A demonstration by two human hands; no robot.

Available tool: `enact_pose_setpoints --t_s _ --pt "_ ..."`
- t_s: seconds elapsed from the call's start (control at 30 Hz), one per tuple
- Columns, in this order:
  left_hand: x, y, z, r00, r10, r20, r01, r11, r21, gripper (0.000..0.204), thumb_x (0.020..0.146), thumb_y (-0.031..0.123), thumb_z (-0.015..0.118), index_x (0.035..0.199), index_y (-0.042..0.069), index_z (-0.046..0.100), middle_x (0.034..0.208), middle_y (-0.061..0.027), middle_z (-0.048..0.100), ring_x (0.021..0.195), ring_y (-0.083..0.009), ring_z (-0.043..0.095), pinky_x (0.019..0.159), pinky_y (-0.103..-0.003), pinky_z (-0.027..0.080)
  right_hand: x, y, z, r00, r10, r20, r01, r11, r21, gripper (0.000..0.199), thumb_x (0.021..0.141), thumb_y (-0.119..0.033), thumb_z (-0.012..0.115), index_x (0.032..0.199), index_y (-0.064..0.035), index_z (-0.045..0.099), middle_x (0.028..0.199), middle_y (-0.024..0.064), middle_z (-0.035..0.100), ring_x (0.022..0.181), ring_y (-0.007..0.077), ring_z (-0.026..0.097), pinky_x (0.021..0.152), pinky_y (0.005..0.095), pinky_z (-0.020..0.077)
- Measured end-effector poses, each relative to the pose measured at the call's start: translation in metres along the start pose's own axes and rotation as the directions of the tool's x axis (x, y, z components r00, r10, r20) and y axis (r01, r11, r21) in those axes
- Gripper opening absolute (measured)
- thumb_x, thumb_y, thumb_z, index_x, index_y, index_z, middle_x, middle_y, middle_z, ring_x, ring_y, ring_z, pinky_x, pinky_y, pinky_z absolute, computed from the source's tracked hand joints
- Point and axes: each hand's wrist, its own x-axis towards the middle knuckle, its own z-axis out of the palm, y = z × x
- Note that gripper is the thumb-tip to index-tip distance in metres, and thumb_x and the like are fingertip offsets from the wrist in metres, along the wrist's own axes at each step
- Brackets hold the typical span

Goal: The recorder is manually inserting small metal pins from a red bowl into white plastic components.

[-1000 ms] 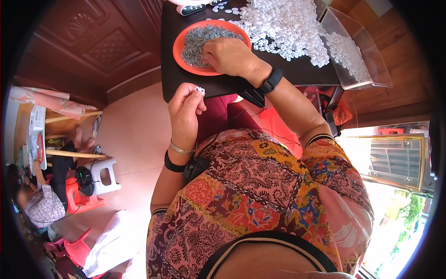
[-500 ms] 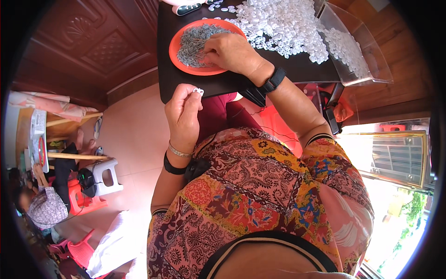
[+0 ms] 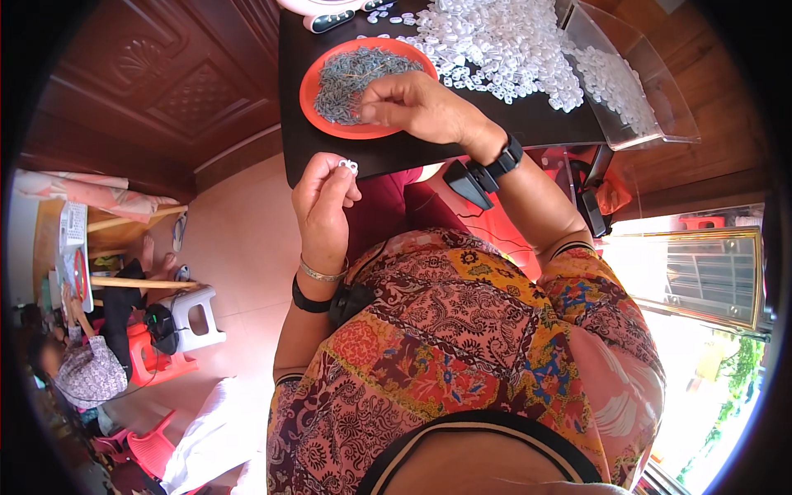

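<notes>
My left hand (image 3: 322, 206) is closed in a pinch around a small white plastic piece with two holes (image 3: 348, 167), held in front of the table's near edge. My right hand (image 3: 425, 107) hovers over the near right side of an orange-red plate (image 3: 310, 112). Its thumb and fingers are drawn together; whatever lies between the tips is too small to make out. Heaped on the plate are many small, thin grey pieces (image 3: 334, 89) that look like screws.
A big pile of white plastic pieces (image 3: 503, 49) covers the dark table's (image 3: 528, 124) far right. Beside it, a clear tray (image 3: 652, 136) holds more. Something pink and white with black parts (image 3: 330, 18) stands at the far left. Another person (image 3: 91, 371) sits at far left by stools.
My right hand has lifted and drawn slightly back toward me from the grey pieces, its wrist turning. My left hand stays nearly in place with the white piece.
</notes>
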Motion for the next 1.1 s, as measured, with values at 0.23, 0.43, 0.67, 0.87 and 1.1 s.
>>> enact_pose_setpoints --t_s 0.23,0.43,0.67,0.87,1.1 --pt "0.0 0.002 -0.002 0.999 -0.005 0.031 0.005 1.0 -0.016 0.013 0.09 0.011 0.051 0.081 0.002 0.054 0.067 0.0005 0.052 0.06 -0.0055 0.048 0.055 -0.02 0.038 -0.014 -0.029 0.007 0.989 -0.121 0.089 0.122 0.993 -0.005 0.008 0.085 -0.008 0.065 0.085 -0.001 0.063 0.076 0.0033 0.062 0.072 0.0102 0.058 0.066 0.0262 0.0469" --pt "-0.002 0.006 0.0 0.998 -0.019 0.063 0.018 1.0 0.015 0.013 0.09 0.011 0.051 0.082 0.002 0.054 0.068 0.0005 0.052 0.061 -0.0057 0.048 0.056 -0.02 0.038 -0.017 -0.039 0.007 0.978 -0.161 0.136 0.17 0.984 -0.056 0.005 0.083 -0.004 0.065 0.083 -0.0012 0.061 0.079 0.0028 0.061 0.07 0.0114 0.058 0.064 0.0263 0.0466" --pt "-0.003 0.004 -0.002 0.992 -0.022 0.12 0.015 0.998 0.059 0.014 0.09 0.012 0.052 0.082 0.001 0.054 0.068 0.0001 0.051 0.061 -0.0049 0.046 0.055 -0.02 0.036 -0.018 -0.038 0.008 0.961 -0.222 0.164 0.245 0.96 -0.135 0.007 0.081 -0.005 0.066 0.082 -0.0017 0.06 0.074 0.0048 0.059 0.068 0.0164 0.058 0.061 0.0293 0.0454" --pt "-0.002 0.003 -0.004 0.991 -0.021 0.129 0.01 0.996 0.087 0.014 0.09 0.013 0.053 0.082 0.001 0.054 0.066 0.0004 0.051 0.061 -0.0048 0.045 0.055 -0.021 0.036 -0.018 -0.042 0.004 0.957 -0.235 0.169 0.258 0.957 -0.129 0.007 0.081 -0.004 0.066 0.081 -0.0013 0.059 0.073 0.0057 0.059 0.067 0.0173 0.057 0.06 0.0304 0.044" --pt "-0.003 0.003 -0.003 0.992 -0.03 0.124 0.018 0.995 0.096 0.014 0.089 0.012 0.053 0.081 0.001 0.054 0.066 0.0003 0.051 0.06 -0.0047 0.045 0.054 -0.021 0.035 -0.018 -0.04 0.003 0.955 -0.222 0.194 0.251 0.958 -0.138 0.008 0.08 -0.004 0.066 0.081 -0.0006 0.059 0.073 0.0063 0.06 0.068 0.0193 0.058 0.061 0.0312 0.0448"
